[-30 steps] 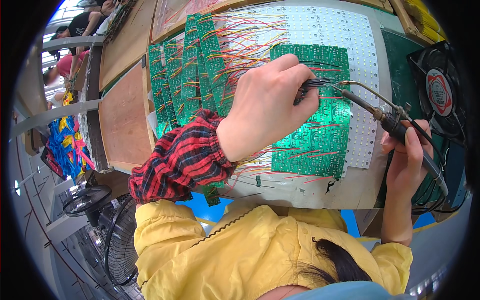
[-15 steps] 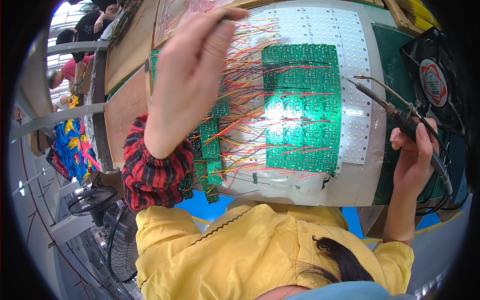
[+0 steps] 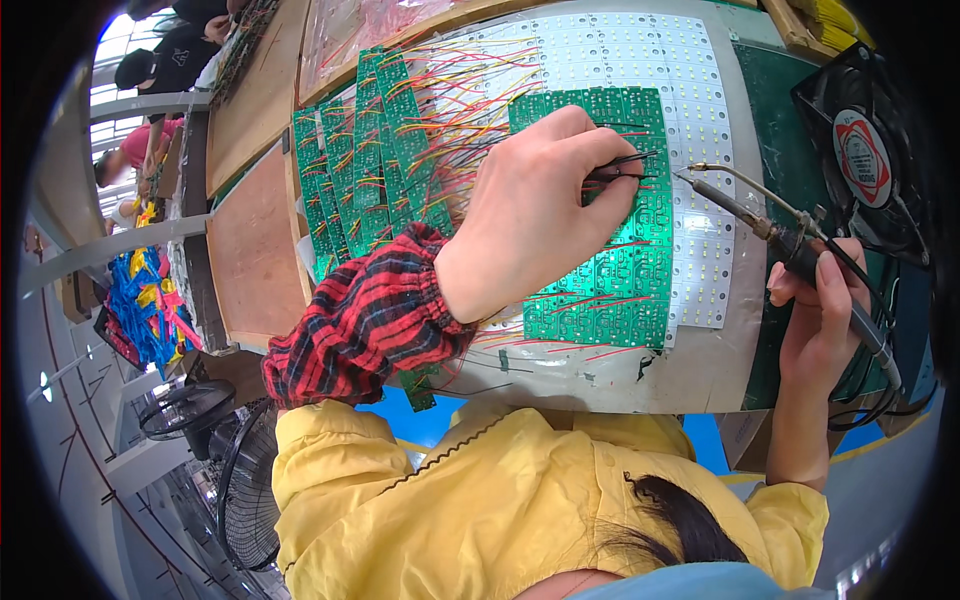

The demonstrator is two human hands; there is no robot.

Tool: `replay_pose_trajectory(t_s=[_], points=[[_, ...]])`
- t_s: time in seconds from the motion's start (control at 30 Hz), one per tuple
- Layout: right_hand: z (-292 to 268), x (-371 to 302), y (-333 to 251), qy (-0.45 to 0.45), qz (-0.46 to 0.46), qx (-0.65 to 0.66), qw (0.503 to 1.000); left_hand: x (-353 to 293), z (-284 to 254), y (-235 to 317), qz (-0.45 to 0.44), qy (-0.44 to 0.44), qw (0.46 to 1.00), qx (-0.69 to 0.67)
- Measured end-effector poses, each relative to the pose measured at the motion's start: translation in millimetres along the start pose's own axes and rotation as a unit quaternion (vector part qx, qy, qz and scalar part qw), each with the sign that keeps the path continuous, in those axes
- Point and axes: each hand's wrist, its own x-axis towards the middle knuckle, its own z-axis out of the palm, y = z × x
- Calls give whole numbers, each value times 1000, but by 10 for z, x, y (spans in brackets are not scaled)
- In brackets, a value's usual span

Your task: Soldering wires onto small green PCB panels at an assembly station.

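My left hand (image 3: 540,200), in a red-and-black checked sleeve, is closed in a pinch on thin black wires (image 3: 628,162). Their ends reach over the right part of a green circuit board panel (image 3: 640,275), which has several red wires along its lower rows. In my right hand (image 3: 822,320) is a soldering iron (image 3: 728,203) with a thin metal feed tube above it. Its tip points left, beside the panel's right edge and close to the wire ends. Beneath the panel lie white boards (image 3: 700,90) dotted with small pale components.
Left of the panel, green circuit strips (image 3: 395,130) lie with many red, yellow and black wires. A square black fan (image 3: 855,150) stands at the right. Wooden boards (image 3: 262,235) border the left side. Further left are a floor fan (image 3: 250,490), coloured bundles and other people.
My left hand has come right and down from the far left wires onto the green panel, now with black wires in its fingers. The right hand with the soldering iron has barely moved.
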Motion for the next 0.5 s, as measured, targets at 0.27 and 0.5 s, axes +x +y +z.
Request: replay_pose_trajectory(t_s=[0.27, 0.5], points=[[9, -13, 25, -12, -7, 19, 1000, 2, 22, -6, -9, -9, 1000, 18], [11, -16, 18, -11, -1, 11, 1000, 3, 21, 11, 5, -15, 999, 29]])
